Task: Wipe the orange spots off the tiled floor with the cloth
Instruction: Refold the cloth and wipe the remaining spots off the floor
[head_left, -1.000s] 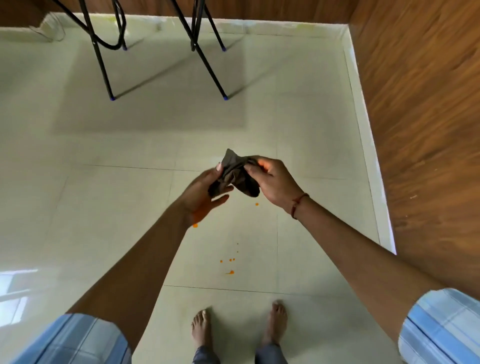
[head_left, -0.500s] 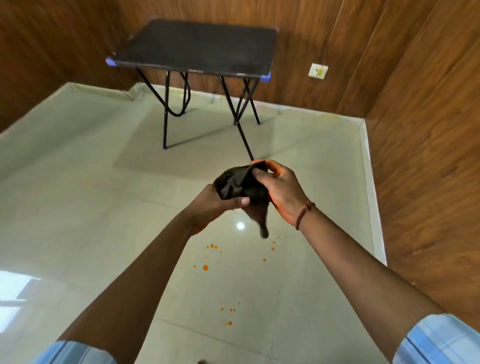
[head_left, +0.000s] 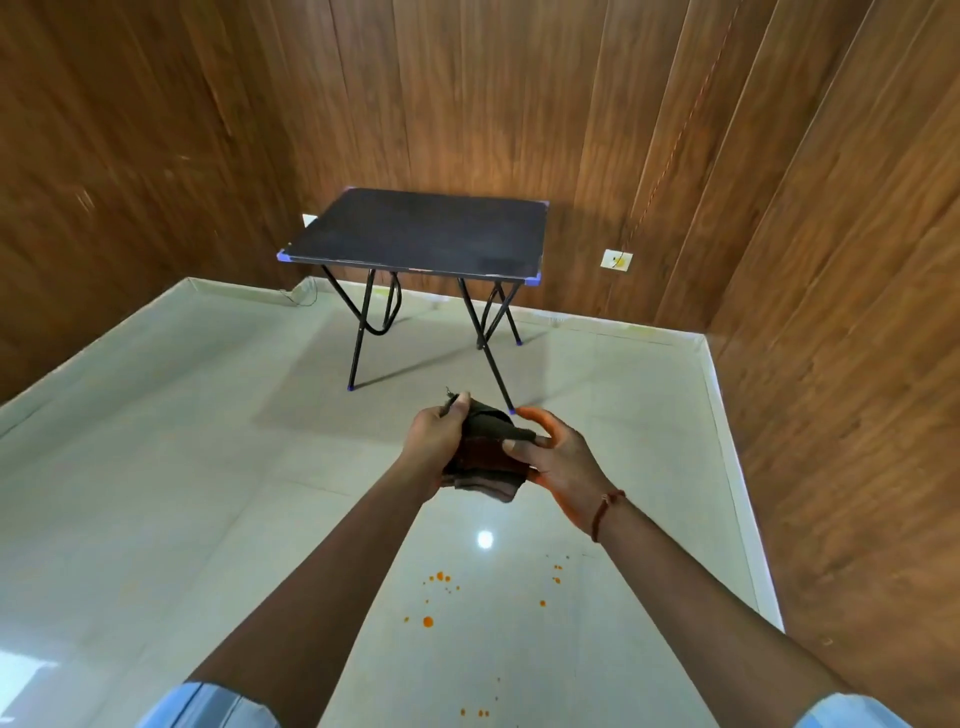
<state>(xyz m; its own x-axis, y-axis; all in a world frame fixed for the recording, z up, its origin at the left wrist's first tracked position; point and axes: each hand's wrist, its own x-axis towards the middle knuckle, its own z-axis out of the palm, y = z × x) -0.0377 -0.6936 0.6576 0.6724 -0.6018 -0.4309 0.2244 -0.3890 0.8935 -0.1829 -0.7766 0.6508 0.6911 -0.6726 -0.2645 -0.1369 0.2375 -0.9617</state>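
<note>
A dark brown cloth (head_left: 485, 457) is bunched between both hands, held in the air at chest height over the pale tiled floor (head_left: 156, 493). My left hand (head_left: 435, 441) grips its left side, fingers curled round the fabric. My right hand (head_left: 558, 457) pinches the right side with thumb and fingers. Orange spots (head_left: 427, 621) lie scattered on the tiles below my forearms, with another small group of orange spots (head_left: 557, 574) to the right and a few near the bottom edge.
A black folding table (head_left: 415, 228) on thin metal legs stands ahead against the wooden wall (head_left: 519, 104). Wood panelling also runs along the right side past a white skirting (head_left: 737, 467). A wall socket (head_left: 616, 259) sits low on the far wall.
The view has tilted up, so my feet have left the frame and the table and walls show. Both hands have kept working the cloth, folding it into a tighter bundle.
</note>
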